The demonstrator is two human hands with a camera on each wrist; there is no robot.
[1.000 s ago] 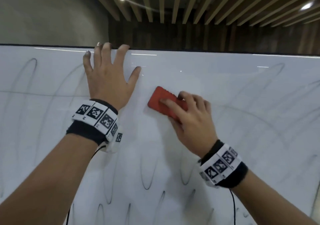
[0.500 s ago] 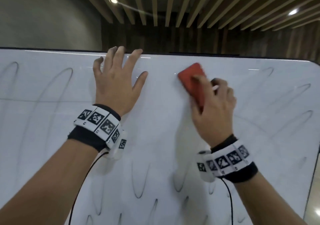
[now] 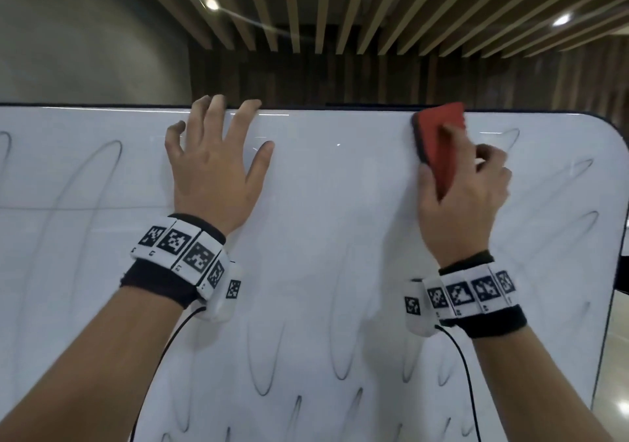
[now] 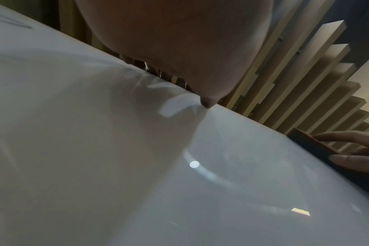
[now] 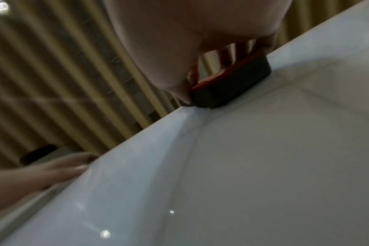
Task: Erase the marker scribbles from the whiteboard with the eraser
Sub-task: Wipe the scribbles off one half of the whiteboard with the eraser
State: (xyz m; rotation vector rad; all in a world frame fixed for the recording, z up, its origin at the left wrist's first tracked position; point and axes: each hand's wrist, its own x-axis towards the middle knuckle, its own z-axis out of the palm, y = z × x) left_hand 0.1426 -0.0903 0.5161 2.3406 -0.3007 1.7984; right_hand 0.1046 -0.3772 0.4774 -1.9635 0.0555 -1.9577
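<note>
A white whiteboard (image 3: 340, 220) fills the head view, with grey looping marker scribbles (image 3: 262, 366) along its lower part, left side and right edge. My right hand (image 3: 463, 196) grips a red eraser (image 3: 439, 142) with a dark felt base and presses it against the board at the top edge, near the rounded right corner. In the right wrist view the eraser (image 5: 232, 89) lies flat on the board (image 5: 242, 166). My left hand (image 3: 214, 166) rests flat on the board with spread fingers, its fingertips over the top edge. The left wrist view shows my left palm (image 4: 179, 50) above the board.
Behind the board stands a dark panelled wall (image 3: 340, 74) under a ceiling of wooden slats (image 3: 340, 5) with spot lights. The board's right edge (image 3: 612, 271) ends near a dark bracket. Cables hang from both wristbands.
My right hand has swept the eraser up and to the right, from the board's middle to its top edge near the right corner. The left hand stays pressed at the top.
</note>
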